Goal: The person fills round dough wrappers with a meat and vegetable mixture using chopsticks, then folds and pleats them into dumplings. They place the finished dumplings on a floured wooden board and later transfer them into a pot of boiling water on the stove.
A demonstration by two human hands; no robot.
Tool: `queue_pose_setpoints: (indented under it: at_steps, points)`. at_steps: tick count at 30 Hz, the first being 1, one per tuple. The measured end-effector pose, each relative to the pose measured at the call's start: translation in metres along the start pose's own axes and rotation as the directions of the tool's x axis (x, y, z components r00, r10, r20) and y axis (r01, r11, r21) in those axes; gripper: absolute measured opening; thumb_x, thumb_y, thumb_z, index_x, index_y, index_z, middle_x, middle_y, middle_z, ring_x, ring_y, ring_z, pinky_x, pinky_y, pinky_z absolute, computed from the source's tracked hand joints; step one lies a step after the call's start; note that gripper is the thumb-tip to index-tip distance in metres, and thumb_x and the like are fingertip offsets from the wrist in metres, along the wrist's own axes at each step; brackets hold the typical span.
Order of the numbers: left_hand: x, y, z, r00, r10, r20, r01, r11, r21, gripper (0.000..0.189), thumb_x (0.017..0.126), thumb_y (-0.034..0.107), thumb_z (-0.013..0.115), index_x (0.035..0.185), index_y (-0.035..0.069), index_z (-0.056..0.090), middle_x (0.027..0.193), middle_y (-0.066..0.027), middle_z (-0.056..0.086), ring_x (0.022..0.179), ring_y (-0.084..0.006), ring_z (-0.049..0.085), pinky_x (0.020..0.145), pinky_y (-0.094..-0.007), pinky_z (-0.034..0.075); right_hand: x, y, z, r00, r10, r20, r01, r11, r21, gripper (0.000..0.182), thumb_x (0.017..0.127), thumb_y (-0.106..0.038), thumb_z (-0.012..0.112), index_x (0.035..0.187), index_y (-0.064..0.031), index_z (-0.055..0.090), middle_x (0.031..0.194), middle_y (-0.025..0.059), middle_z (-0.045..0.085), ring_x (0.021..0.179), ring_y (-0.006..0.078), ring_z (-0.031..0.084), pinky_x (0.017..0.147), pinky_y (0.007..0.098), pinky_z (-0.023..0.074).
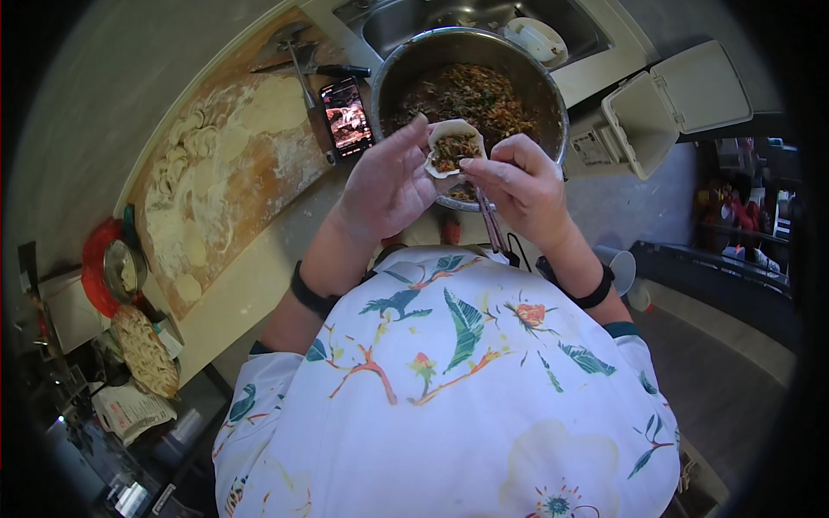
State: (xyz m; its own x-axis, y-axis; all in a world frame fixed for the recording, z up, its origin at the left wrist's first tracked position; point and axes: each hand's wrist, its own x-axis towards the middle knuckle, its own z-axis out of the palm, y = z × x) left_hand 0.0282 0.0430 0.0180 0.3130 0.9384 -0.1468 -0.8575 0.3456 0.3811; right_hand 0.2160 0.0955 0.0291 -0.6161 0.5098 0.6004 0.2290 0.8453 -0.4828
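A round dough wrapper (430, 162) with chopped filling (455, 150) heaped in its middle lies on the fingers of my left hand (392, 182). That hand is floury, palm up, its thumb raised apart from the dough. With thumb and forefinger, my right hand (526, 188) touches the wrapper's right edge. A pair of chopsticks (490, 220) is tucked in the same hand, pointing down towards me. Both hands are over the near rim of a large metal bowl (557, 97), which contains more brown and orange chopped filling (482, 97).
Left stands a floured wooden board (291, 194) with flat wrappers (272, 107), folded dumplings (170, 169) and a cleaver (311, 67). A lit phone (346, 118) lies between board and bowl. Behind is a sink (388, 32); right, an open lidded bin (638, 123).
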Motion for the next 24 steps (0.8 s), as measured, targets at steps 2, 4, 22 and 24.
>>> queue_pose_setpoints:
  at_steps: [2, 4, 22, 24]
  points:
    - [-0.003, -0.005, 0.006, 0.997, 0.08, -0.017, -0.075, 0.976, 0.206, 0.04, 0.091, 0.02, 0.056, 0.125, -0.001, 0.047, 0.117, -0.0131, 0.056, 0.108, -0.0195, 0.054, 0.096, -0.0333, 0.044, 0.006, -0.001, -0.001, 0.999, 0.038, -0.038, -0.035, 0.997, 0.065, 0.021, 0.07, -0.004, 0.073, 0.09, -0.008, 0.07, 0.077, 0.0073, 0.055, 0.065, 0.0212, 0.058, 0.053, 0.0304, 0.0484]
    - [-0.006, -0.007, 0.015, 0.983, 0.183, 0.007, -0.166, 0.874, 0.457, 0.038, 0.086, 0.007, 0.063, 0.121, 0.001, 0.05, 0.114, -0.0109, 0.056, 0.105, -0.0148, 0.055, 0.091, -0.0293, 0.047, 0.011, -0.003, -0.002, 0.994, 0.09, -0.059, -0.082, 0.989, 0.124, 0.02, 0.071, -0.002, 0.073, 0.09, -0.0066, 0.07, 0.078, 0.0084, 0.055, 0.066, 0.0206, 0.058, 0.054, 0.0298, 0.0477]
    - [-0.006, -0.008, 0.022, 0.857, 0.486, 0.172, -0.429, 0.487, 0.761, 0.031, 0.087, 0.0, 0.061, 0.116, -0.002, 0.053, 0.114, -0.0098, 0.058, 0.106, -0.0142, 0.056, 0.09, -0.0264, 0.049, 0.032, -0.007, -0.011, 0.992, 0.046, -0.115, -0.031, 0.992, 0.125, 0.025, 0.072, -0.004, 0.074, 0.095, -0.0071, 0.068, 0.082, 0.0085, 0.056, 0.069, 0.0206, 0.058, 0.057, 0.0286, 0.0479]
    - [-0.007, -0.007, 0.021, 0.869, 0.465, 0.169, -0.417, 0.506, 0.755, 0.031, 0.086, -0.003, 0.06, 0.116, -0.002, 0.052, 0.116, -0.0102, 0.058, 0.108, -0.0146, 0.055, 0.092, -0.0267, 0.048, 0.035, -0.008, -0.013, 0.994, 0.058, -0.095, -0.044, 0.989, 0.143, 0.027, 0.071, -0.004, 0.074, 0.097, -0.0079, 0.067, 0.083, 0.0084, 0.055, 0.07, 0.0205, 0.057, 0.057, 0.0288, 0.0479]
